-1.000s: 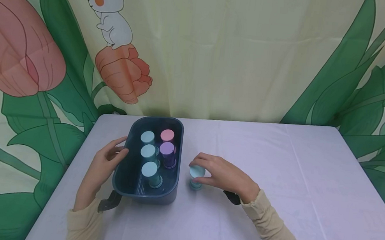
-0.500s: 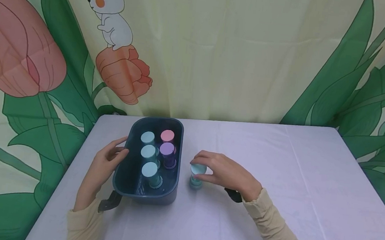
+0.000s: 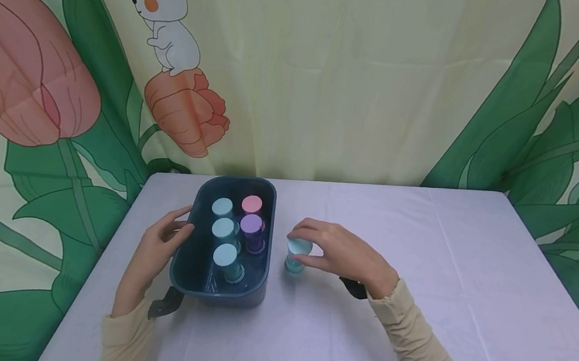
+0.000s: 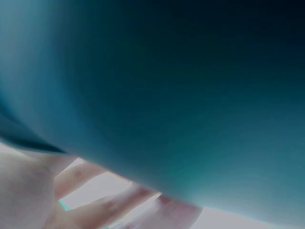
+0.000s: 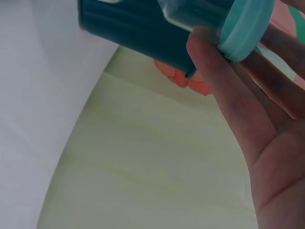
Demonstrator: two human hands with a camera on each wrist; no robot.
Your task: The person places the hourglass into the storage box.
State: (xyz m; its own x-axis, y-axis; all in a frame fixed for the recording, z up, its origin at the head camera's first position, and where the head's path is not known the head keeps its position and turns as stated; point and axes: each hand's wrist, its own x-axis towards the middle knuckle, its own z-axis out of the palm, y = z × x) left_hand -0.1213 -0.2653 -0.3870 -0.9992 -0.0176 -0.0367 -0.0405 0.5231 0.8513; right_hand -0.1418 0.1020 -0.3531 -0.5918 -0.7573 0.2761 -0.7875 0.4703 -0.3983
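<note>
A dark blue plastic bin (image 3: 256,294) stands left of centre in the head view. Inside it are three light-blue-topped jars, one of them the front jar (image 3: 226,255), plus a pink-topped jar (image 3: 251,204) and a purple-topped jar (image 3: 251,223). My left hand (image 3: 155,249) rests against the bin's left side, thumb near the rim; the left wrist view shows its fingers (image 4: 105,210) along the wall. Right of the bin, my right hand (image 3: 342,254) pinches a small clear jar (image 5: 195,14) with a light blue lid (image 5: 248,31), seemingly just off the cloth.
A white cloth (image 3: 414,305) covers the table, which ends at a back edge below a printed curtain (image 3: 332,79) with tulips, a rabbit and a carrot. The bin's right wall stands close to the held jar.
My right hand has moved slightly away from me, with the light-blue-lidded jar rising in its fingers. The left hand and the bin have stayed put.
</note>
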